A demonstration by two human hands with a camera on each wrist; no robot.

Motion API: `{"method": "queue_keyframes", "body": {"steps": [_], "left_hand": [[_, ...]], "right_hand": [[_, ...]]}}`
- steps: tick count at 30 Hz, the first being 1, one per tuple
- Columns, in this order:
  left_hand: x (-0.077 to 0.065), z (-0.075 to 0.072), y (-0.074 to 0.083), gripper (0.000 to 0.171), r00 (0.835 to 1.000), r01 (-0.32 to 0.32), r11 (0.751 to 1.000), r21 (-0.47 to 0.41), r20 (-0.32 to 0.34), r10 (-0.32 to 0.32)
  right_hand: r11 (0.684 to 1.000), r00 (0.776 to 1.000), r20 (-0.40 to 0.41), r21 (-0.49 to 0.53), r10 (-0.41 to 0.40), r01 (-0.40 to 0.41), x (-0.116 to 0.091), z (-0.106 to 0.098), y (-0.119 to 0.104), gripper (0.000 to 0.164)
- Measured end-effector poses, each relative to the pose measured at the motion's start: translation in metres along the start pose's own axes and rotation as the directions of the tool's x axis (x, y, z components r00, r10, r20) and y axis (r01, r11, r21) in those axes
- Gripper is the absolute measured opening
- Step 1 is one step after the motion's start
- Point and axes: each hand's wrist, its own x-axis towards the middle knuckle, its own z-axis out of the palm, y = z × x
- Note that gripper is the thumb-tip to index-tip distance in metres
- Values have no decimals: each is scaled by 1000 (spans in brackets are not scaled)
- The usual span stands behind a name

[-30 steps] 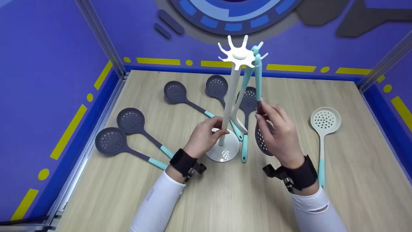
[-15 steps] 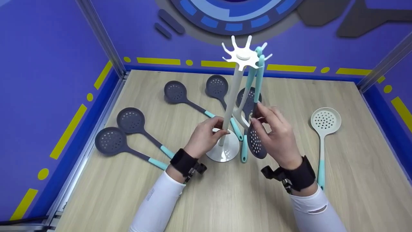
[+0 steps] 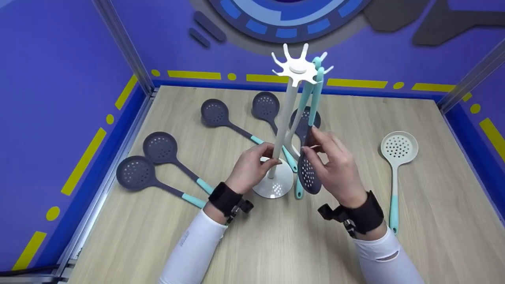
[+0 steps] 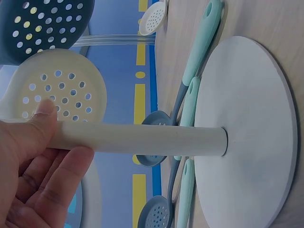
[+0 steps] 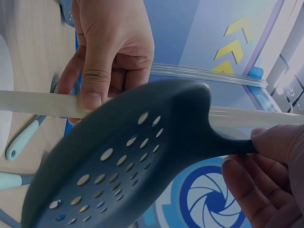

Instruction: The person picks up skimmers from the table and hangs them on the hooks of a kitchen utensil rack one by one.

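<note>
A white utensil stand (image 3: 287, 118) rises upright from a round base (image 3: 264, 189), topped by a ring of hooks (image 3: 296, 68). Low on its pole, my left hand (image 3: 252, 166) pinches between thumb and fingers. My right hand (image 3: 335, 167) pinches the neck of a dark grey skimmer (image 3: 309, 177) with a turquoise handle. That handle's top end is up against a hook on the stand's right side; whether it is hooked on, I cannot tell. Just behind it a cream skimmer (image 4: 61, 88) hangs from the neighbouring hook, its head close to the pole.
Several dark grey skimmers lie on the wooden table (image 3: 268, 252), two at left (image 3: 136, 173) and others behind the stand (image 3: 215, 113). A cream skimmer (image 3: 399, 148) lies at right. Blue panels (image 3: 59, 98) wall in the table's back and sides.
The grey skimmer's head has swung left towards the pole with my right hand. The stand's top has tilted slightly right. My left hand keeps its grip on the pole.
</note>
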Motion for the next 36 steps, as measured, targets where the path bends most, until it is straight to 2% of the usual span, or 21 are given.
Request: {"method": "queue_keyframes", "body": {"steps": [7,36], "left_hand": [[0,0,-1,27,1000,-16,1000,5,-5,17],[0,0,-2,25,1000,26,1000,1,5,-26]], "right_hand": [[1000,1000,2,-5,-9,9,0,1,1,49],[1000,1000,18,-2,-2,2,-1,4,1,54]]}}
